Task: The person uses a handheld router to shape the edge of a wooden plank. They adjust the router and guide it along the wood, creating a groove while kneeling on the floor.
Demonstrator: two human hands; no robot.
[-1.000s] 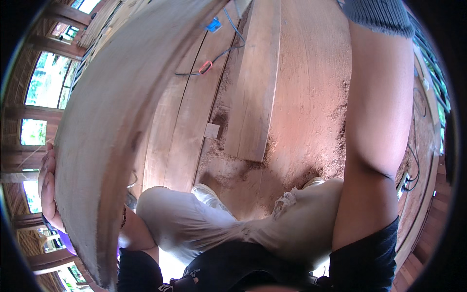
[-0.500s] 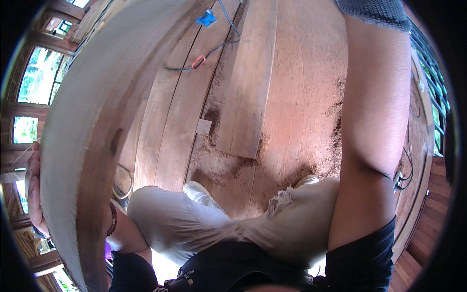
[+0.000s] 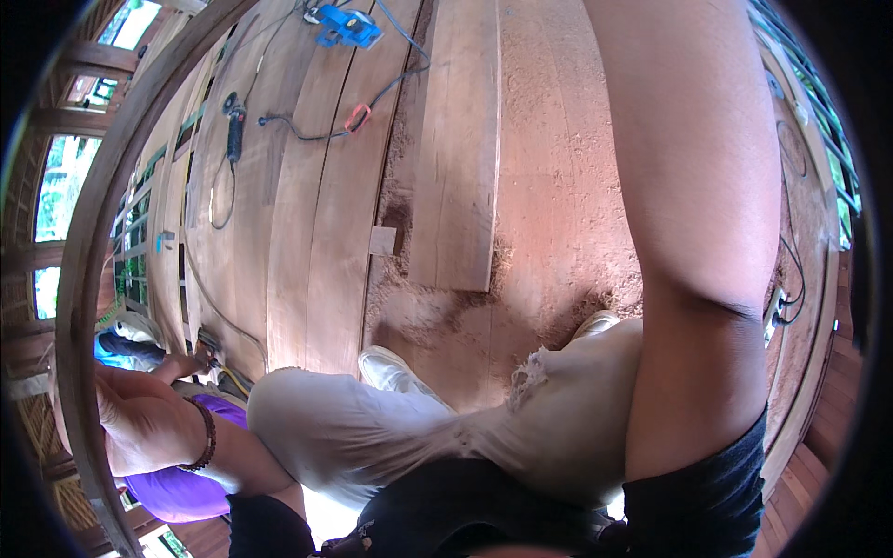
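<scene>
A long wooden board [image 3: 86, 242] stands almost edge-on at my left, its narrow edge bent by the lens. My left hand [image 3: 126, 418] grips it low down, fingers partly hidden behind the edge; a beaded bracelet [image 3: 206, 432] is on that wrist. My right forearm [image 3: 698, 158] reaches up past the top of the picture, so the right hand is out of sight. Below lie planks [image 3: 456, 167] strewn with reddish sawdust, and a small square wood offcut [image 3: 383, 241] rests among them.
A blue power tool [image 3: 349, 28] lies at the far end, its cord tied with a red loop [image 3: 356, 117]. An angle grinder [image 3: 234, 130] is on the planks at left. Beyond my left arm are another person's hand [image 3: 189, 363] and purple cloth [image 3: 177, 488]. Cables [image 3: 791, 270] run at right.
The board has turned from showing its broad face to nearly edge-on, uncovering the grinder and the other person. My gloved right hand has gone out of the top of the picture.
</scene>
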